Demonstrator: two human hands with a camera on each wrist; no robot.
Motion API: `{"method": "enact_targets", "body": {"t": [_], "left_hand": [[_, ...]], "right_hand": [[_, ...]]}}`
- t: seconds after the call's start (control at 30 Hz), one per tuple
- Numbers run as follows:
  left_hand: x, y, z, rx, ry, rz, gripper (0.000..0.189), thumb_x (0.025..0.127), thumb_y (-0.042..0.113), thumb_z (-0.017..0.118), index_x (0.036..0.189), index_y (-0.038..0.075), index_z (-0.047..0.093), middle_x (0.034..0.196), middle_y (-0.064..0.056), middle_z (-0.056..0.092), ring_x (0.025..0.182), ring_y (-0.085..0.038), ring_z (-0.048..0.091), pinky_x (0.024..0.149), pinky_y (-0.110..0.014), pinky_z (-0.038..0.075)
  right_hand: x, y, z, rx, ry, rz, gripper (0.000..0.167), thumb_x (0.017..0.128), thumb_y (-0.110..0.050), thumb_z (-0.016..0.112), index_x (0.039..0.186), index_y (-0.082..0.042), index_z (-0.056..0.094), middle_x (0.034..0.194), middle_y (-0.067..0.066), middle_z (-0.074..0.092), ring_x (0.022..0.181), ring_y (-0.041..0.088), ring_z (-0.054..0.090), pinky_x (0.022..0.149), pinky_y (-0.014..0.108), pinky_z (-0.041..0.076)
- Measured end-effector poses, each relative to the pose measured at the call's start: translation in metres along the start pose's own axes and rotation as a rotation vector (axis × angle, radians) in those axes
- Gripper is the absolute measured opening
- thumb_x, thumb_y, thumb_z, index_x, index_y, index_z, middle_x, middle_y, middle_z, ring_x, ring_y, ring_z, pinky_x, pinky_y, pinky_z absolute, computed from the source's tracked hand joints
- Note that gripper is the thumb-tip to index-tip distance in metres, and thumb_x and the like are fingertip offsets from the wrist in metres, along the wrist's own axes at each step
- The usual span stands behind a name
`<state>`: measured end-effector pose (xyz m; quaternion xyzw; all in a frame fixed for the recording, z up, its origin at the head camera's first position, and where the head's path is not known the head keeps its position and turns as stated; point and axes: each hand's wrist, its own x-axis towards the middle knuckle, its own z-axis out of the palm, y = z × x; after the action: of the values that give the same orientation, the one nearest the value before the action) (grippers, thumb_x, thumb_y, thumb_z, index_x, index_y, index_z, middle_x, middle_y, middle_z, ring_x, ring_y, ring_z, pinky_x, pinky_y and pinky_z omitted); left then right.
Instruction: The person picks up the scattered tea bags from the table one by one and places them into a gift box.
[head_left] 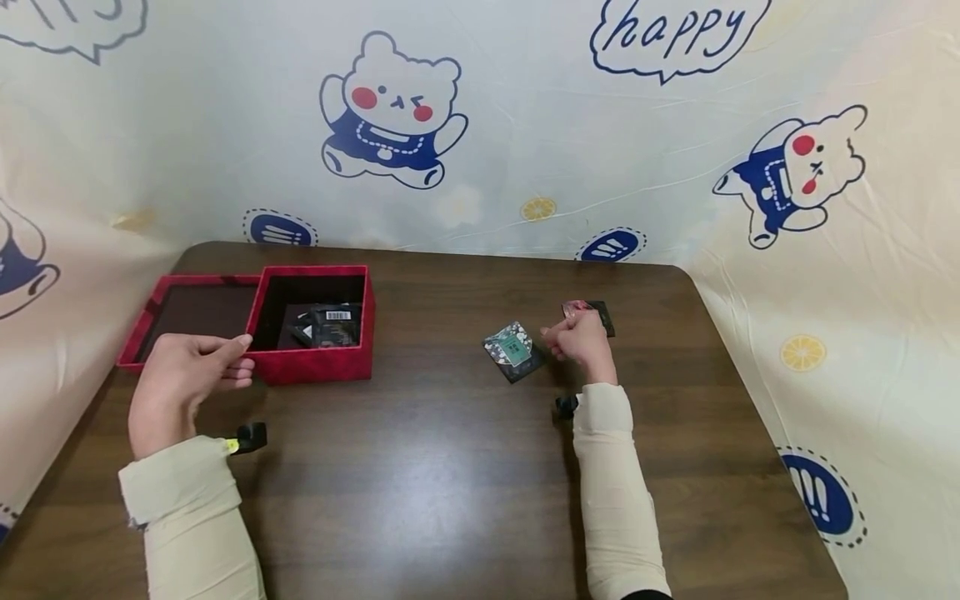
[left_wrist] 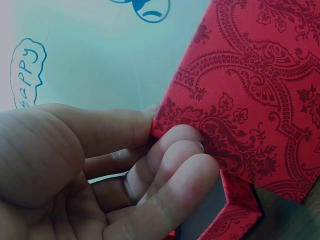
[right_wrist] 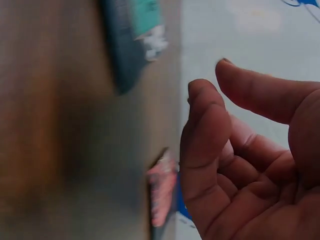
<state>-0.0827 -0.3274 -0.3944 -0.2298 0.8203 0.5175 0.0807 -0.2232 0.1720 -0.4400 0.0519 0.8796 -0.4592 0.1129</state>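
Note:
On the left of the table in the head view, a red box (head_left: 315, 365) with a dark floral pattern stands with its top uncovered. Several black sachets (head_left: 336, 327) lie inside it. My left hand (head_left: 191, 375) pinches the box's near left corner between thumb and fingers. A sachet with a green label (head_left: 512, 343) lies flat right of centre. Just right of it hovers my right hand (head_left: 581, 340), thumb and index finger apart at the tips and holding nothing. Partly hidden behind that hand, a red and black sachet (head_left: 603, 315) lies farther right.
A shallow red tray-like piece, likely the lid (head_left: 210, 307), lies dark side up against the box's left side. The brown wooden table (head_left: 420, 467) ends at a printed cloth backdrop (head_left: 510, 150) behind and at both sides.

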Motion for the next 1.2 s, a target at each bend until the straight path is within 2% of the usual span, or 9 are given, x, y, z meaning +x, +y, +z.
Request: {"method": "enact_targets", "body": {"t": [0.13,0.23,0.4,0.5,0.73,0.9,1.0,1.1,1.2], "left_hand": [[0.000,0.001,0.001,-0.003,0.005,-0.002,0.069,0.097,0.044,0.065,0.137,-0.010,0.055,0.086,-0.006,0.074,0.078,-0.020,0.075,0.071,-0.024,0.058],[-0.002,0.001,0.000,0.004,0.006,-0.002,0.069,0.097,0.045,0.064,0.137,-0.010,0.055,0.086,-0.007,0.074,0.078,-0.020,0.075,0.071,-0.022,0.057],[-0.003,0.000,0.000,0.014,0.011,-0.005,0.070,0.097,0.046,0.063,0.137,-0.011,0.054,0.087,-0.007,0.074,0.077,-0.018,0.075,0.070,-0.022,0.057],[-0.003,0.001,0.000,0.009,0.005,0.002,0.070,0.097,0.046,0.063,0.137,-0.011,0.054,0.087,-0.007,0.074,0.077,-0.019,0.075,0.070,-0.022,0.057],[-0.002,0.000,0.000,0.017,-0.012,0.011,0.070,0.097,0.045,0.064,0.137,-0.012,0.054,0.087,-0.008,0.074,0.078,-0.020,0.075,0.070,-0.021,0.057],[-0.002,-0.001,0.001,-0.003,-0.023,0.007,0.068,0.098,0.043,0.064,0.137,-0.012,0.054,0.087,-0.008,0.074,0.079,-0.021,0.075,0.073,-0.025,0.058],[-0.002,-0.001,0.001,0.001,-0.025,0.001,0.068,0.098,0.043,0.064,0.137,-0.012,0.053,0.087,-0.009,0.074,0.078,-0.021,0.075,0.072,-0.025,0.058],[-0.002,-0.001,0.000,0.004,-0.015,0.001,0.070,0.097,0.044,0.064,0.137,-0.012,0.053,0.087,-0.009,0.074,0.078,-0.021,0.075,0.072,-0.025,0.058],[-0.002,0.000,-0.001,0.002,-0.017,0.003,0.070,0.097,0.044,0.064,0.138,-0.012,0.053,0.087,-0.008,0.074,0.080,-0.021,0.075,0.073,-0.026,0.058]], "right_hand": [[-0.001,0.012,0.005,-0.061,-0.031,0.063,0.017,0.088,-0.018,0.080,0.088,-0.002,0.080,0.073,0.007,0.067,0.067,0.020,0.060,0.061,0.031,0.053],[-0.003,0.015,0.008,-0.143,-0.023,0.090,0.017,0.083,-0.022,0.085,0.083,-0.006,0.080,0.076,0.007,0.067,0.073,0.023,0.057,0.062,0.033,0.048],[-0.007,0.013,0.013,-0.239,0.008,0.091,0.020,0.078,-0.022,0.089,0.080,-0.007,0.076,0.087,0.007,0.068,0.082,0.025,0.054,0.066,0.036,0.045],[-0.009,0.010,0.016,-0.280,0.027,0.083,0.020,0.078,-0.019,0.089,0.080,-0.005,0.075,0.086,0.008,0.068,0.080,0.024,0.056,0.066,0.035,0.046],[-0.009,0.010,0.018,-0.307,-0.005,0.084,0.018,0.082,-0.015,0.085,0.075,-0.004,0.072,0.078,0.007,0.065,0.073,0.022,0.056,0.066,0.035,0.047],[-0.010,0.012,0.018,-0.336,-0.022,0.071,0.033,0.086,-0.016,0.079,0.061,-0.008,0.060,0.063,0.004,0.056,0.063,0.021,0.052,0.060,0.033,0.043],[-0.012,0.010,0.017,-0.307,-0.019,0.067,0.038,0.088,-0.012,0.072,0.056,-0.010,0.051,0.057,0.002,0.051,0.056,0.019,0.048,0.053,0.032,0.040],[-0.012,0.007,0.014,-0.241,-0.009,0.066,0.033,0.089,-0.009,0.068,0.058,-0.007,0.056,0.058,0.003,0.056,0.055,0.018,0.050,0.049,0.031,0.038],[-0.011,0.004,0.011,-0.184,0.004,0.090,0.018,0.087,-0.009,0.075,0.070,-0.004,0.071,0.065,0.005,0.062,0.060,0.019,0.054,0.051,0.031,0.040]]}}
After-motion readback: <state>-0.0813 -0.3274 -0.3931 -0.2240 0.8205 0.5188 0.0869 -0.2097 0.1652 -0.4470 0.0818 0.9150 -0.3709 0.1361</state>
